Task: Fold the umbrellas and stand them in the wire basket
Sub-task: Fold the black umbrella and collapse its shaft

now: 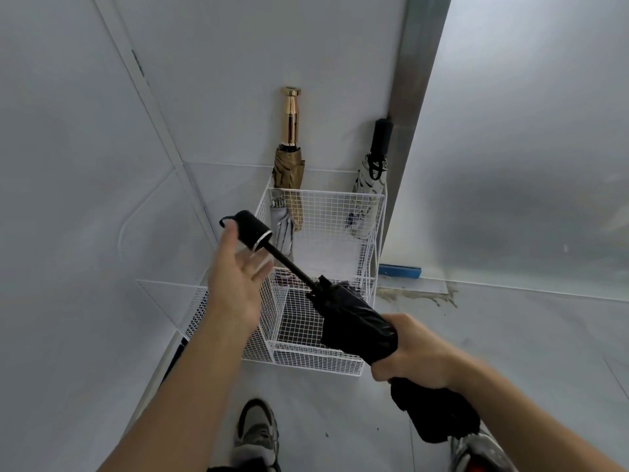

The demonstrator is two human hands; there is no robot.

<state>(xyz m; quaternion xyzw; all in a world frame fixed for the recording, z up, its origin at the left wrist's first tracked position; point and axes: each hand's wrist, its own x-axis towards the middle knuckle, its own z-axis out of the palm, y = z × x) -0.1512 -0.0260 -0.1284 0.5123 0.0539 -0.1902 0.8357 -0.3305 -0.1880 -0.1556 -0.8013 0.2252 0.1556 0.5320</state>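
The wire basket (pixel 340 192) sits on the floor (pixel 323 403) against the wall (pixel 238 63), with three folded umbrellas (pixel 289 172) standing along its far side. You hold the black umbrella (pixel 357 321) above it, canopy gathered but shaft (pixel 289 264) out, so folding is unfinished. Your right hand (pixel 412 349) clenches the canopy. Your left hand (pixel 235 284) is released, palm by the handle (pixel 252 229), perhaps touching it. Next, press the handle in to collapse the shaft.

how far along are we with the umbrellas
Done: the gold-handled umbrella, grey umbrella and white patterned umbrella stand folded in the wire basket. In hand: right hand grips the black umbrella, shaft extended; left hand open beside its handle. Left: collapse it, stand it in.
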